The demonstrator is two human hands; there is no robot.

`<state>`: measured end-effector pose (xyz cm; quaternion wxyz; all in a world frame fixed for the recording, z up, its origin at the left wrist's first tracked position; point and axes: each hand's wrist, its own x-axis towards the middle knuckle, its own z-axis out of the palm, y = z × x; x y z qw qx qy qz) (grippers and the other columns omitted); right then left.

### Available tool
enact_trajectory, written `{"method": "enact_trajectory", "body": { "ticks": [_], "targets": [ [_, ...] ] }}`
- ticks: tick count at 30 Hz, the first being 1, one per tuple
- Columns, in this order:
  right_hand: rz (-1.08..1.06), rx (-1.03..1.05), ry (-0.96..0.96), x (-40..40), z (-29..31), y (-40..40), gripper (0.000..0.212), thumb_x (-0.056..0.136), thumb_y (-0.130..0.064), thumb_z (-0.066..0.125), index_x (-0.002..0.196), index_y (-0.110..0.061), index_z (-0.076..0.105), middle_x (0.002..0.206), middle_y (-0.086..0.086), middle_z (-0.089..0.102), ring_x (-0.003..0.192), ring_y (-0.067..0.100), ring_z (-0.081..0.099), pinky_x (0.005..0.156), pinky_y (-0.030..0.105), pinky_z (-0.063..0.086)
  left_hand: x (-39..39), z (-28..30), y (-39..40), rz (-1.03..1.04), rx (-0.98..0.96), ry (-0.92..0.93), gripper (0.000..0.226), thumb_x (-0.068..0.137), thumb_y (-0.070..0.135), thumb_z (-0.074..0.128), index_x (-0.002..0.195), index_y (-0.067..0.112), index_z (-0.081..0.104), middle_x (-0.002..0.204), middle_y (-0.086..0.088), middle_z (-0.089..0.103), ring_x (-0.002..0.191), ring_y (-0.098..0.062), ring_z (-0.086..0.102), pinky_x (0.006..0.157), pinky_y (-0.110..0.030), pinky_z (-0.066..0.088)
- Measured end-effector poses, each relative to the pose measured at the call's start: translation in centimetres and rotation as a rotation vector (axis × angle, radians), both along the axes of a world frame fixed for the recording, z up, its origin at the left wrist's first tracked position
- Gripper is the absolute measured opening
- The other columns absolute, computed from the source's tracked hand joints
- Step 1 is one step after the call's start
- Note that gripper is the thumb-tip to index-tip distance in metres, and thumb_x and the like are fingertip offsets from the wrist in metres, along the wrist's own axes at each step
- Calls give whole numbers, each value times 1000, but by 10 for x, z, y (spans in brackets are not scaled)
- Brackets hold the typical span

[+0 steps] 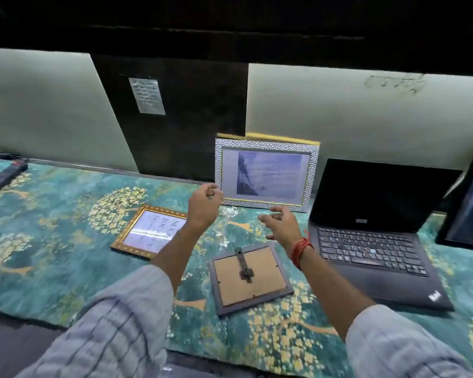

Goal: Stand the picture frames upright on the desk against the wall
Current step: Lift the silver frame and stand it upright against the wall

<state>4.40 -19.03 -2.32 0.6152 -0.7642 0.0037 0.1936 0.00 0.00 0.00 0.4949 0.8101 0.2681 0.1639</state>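
A counter covered in teal cloth patterned with gold blossoms carries a silver hammered-texture picture frame standing upright at the back edge. A gold ornate frame lies face up left of centre. A grey frame lies face down near the front edge. A black open laptop sits toward the right, and a black power strip lies at the back left corner.

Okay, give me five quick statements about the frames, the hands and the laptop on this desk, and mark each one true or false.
1. The silver frame stands upright at the wall. True.
2. The gold frame stands upright. False: it lies flat, face up.
3. The grey frame lies face down, its stand showing. True.
4. The right hand holds the grey frame. False: it is open above the desk, holding nothing.
5. The laptop is closed. False: it is open with a dark screen.
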Motion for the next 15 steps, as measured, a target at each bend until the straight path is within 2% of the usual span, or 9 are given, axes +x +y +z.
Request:
{"method": "enact_trajectory", "body": {
  "ticks": [3,7,9,11,13,15],
  "targets": [
    [-65,20,95,34,-12,23,44,81,-23,73,117,-11,51,114,14,60,95,23,59,63,35,55,46,-17,32,-8,-11,61,37,91,17,60,126,4,58,114,-14,67,106,-28,62,83,-27,42],
    [-105,29,121,77,-32,52,41,82,-25,73,115,-14,50,120,15,59,103,25,60,62,33,55,108,-49,68,26,-223,83,60,91,19,64,144,4,38,143,-17,49,127,-29,52,96,-32,42],
    [-143,49,125,93,-42,61,41,84,-27,71,117,-14,50,121,13,58,106,25,61,66,35,57,138,-62,81,28,-313,68,63,93,17,61,147,6,31,150,-16,40,134,-30,45,105,-36,40],
    [-183,54,150,105,-53,69,43,86,-32,68,120,-11,51,122,12,58,108,26,61,69,38,58,165,-77,91,1,-377,60,60,93,11,58,146,6,33,148,-14,44,129,-29,49,106,-41,44],
    [-203,41,180,111,-58,74,46,88,-37,65,122,-9,52,118,9,58,108,24,60,67,37,57,180,-86,91,-41,-406,40,48,92,8,57,138,5,43,131,-11,58,111,-25,59,91,-38,51],
    [-221,47,209,115,-63,77,40,88,-41,63,113,-11,56,106,7,56,97,21,59,62,33,53,187,-88,86,-43,-429,5,35,96,14,56,129,5,51,114,-7,63,98,-20,60,77,-32,49]
  ]
}}
